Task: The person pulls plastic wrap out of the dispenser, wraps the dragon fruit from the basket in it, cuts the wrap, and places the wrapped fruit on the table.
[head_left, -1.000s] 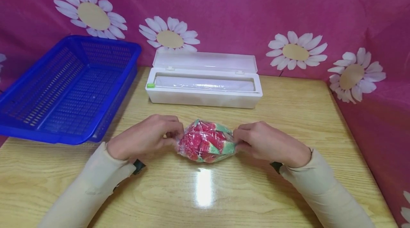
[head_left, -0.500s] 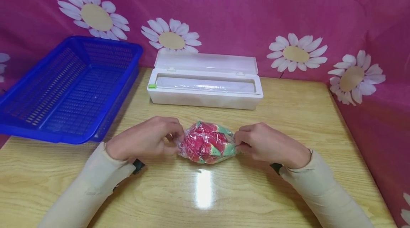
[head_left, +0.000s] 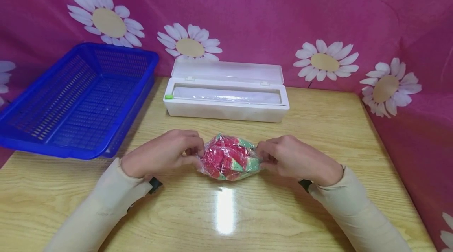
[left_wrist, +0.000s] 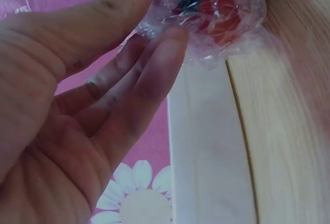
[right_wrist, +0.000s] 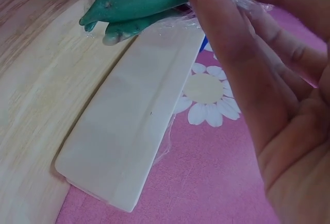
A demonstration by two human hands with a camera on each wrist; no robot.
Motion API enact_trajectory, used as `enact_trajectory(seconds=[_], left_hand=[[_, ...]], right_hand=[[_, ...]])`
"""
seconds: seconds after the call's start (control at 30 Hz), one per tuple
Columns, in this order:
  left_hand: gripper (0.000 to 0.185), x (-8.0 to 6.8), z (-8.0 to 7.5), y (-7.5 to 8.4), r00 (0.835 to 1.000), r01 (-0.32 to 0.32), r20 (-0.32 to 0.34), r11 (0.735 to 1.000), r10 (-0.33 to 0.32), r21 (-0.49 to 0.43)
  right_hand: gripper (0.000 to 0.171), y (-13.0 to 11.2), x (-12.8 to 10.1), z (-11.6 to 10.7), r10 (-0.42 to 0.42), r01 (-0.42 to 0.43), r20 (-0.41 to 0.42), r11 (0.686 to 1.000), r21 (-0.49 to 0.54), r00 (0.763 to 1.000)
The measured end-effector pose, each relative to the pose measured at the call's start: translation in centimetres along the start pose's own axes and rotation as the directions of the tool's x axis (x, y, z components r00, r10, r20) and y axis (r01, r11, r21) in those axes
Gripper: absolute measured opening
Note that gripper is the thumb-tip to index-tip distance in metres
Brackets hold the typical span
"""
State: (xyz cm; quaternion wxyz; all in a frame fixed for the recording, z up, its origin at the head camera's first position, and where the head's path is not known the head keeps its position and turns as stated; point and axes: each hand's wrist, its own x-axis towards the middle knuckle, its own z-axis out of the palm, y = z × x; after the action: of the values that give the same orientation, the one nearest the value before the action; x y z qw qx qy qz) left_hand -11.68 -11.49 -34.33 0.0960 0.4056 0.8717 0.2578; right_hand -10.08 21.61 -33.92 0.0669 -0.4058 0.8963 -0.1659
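A red and green toy fruit wrapped in clear cling film lies on the wooden table in front of me. My left hand pinches the film at its left end; the left wrist view shows thumb and fingers closing on the crinkled film round the red end. On the other side, my right hand pinches the film at the right end. In the right wrist view its fingers lie against the green tips.
A white cling film dispenser with its lid up stands behind the fruit, also seen as the white dispenser and the dispenser from the wrists. A blue mesh basket sits at the back left. Pink cloth with daisies surrounds the table.
Both hands stay at the ends of the wrapped fruit, fingers shifting slightly on the film. The fruit has barely moved.
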Motion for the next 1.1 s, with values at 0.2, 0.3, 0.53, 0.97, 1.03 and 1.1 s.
enact_trajectory(seconds=[0.2, 0.3, 0.53, 0.97, 1.03, 1.1], left_hand=[[0.014, 0.1, 0.0, 0.0, 1.000, 0.003, -0.005, 0.998, -0.004, -0.055], [0.012, 0.2, -0.1, 0.1, 1.000, -0.007, -0.015, 0.999, 0.006, -0.051], [0.007, 0.0, -0.1, 0.1, 1.000, 0.018, -0.006, 0.998, -0.019, -0.058], [0.026, -2.2, -0.4, 0.0, 0.992, 0.103, -0.068, 0.993, -0.107, -0.061], [0.026, -2.6, -0.6, -0.2, 0.987, 0.086, -0.137, 0.996, -0.087, -0.019], [0.023, -2.9, -0.8, -0.4, 0.978, 0.060, -0.203, 0.998, -0.052, 0.029]], right_hand=[[0.010, -0.1, -0.1, -0.2, -0.040, 0.039, -0.033, 0.999, -0.012, 0.999], [0.010, -0.1, 0.0, -0.2, -0.071, 0.069, -0.040, 0.997, -0.045, 0.997], [0.012, -0.3, 0.1, 0.1, -0.027, 0.026, -0.015, 0.998, -0.048, 1.000], [0.018, -0.1, -0.9, -1.1, 0.039, -0.044, -0.080, 0.997, -0.060, 0.996], [0.020, 0.0, -1.2, -1.3, 0.042, -0.052, -0.121, 0.995, -0.082, 0.992], [0.020, 0.1, -1.4, -1.5, 0.039, -0.054, -0.148, 0.994, -0.096, 0.988]])
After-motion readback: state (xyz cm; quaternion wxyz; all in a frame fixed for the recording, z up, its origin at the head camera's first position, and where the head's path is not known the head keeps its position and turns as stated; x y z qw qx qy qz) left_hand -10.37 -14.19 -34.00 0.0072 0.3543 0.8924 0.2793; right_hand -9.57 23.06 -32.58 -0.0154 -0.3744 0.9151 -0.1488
